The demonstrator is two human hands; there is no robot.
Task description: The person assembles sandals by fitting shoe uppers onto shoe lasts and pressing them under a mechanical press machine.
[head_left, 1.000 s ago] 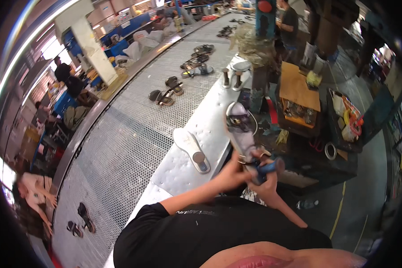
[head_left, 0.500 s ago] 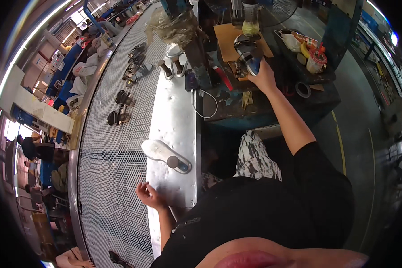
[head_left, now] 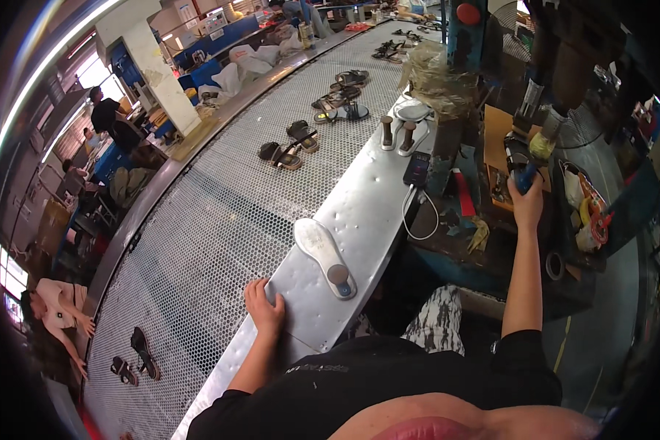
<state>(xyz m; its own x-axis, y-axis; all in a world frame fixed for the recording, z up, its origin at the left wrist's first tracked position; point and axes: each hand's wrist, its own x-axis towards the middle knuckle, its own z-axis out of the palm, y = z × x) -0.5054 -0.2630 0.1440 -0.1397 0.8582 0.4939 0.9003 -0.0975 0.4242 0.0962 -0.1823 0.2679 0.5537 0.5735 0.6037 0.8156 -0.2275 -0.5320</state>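
At the machine on the right, my right hand (head_left: 526, 202) is closed round the blue end (head_left: 524, 178) of a dark strappy sandal (head_left: 518, 150). The sandal lies below the machine's metal post, and my fingers partly hide it. My left hand (head_left: 266, 312) rests empty on the edge of a metal ledge (head_left: 348, 213), fingers stretched out. Just beyond it, a pale shoe sole (head_left: 317, 246) lies on the ledge with a round brown heel (head_left: 338, 275) pointing up. Farther along the ledge stand more pale soles (head_left: 412, 111) with tall brown heels (head_left: 386, 132).
A mesh conveyor (head_left: 220, 242) carries several dark sandals (head_left: 280, 154). A phone (head_left: 416, 169) with a white cable sits by the machine's plastic-wrapped column (head_left: 441, 81). Right of the machine is a tray with food and a cup (head_left: 587, 238). Another person (head_left: 55, 308) reaches toward the conveyor's left edge.
The view has turned, showing more of the conveyor. My left hand has gone from curled fingers to lying stretched on the ledge's edge. My right hand keeps hold of the sandal.
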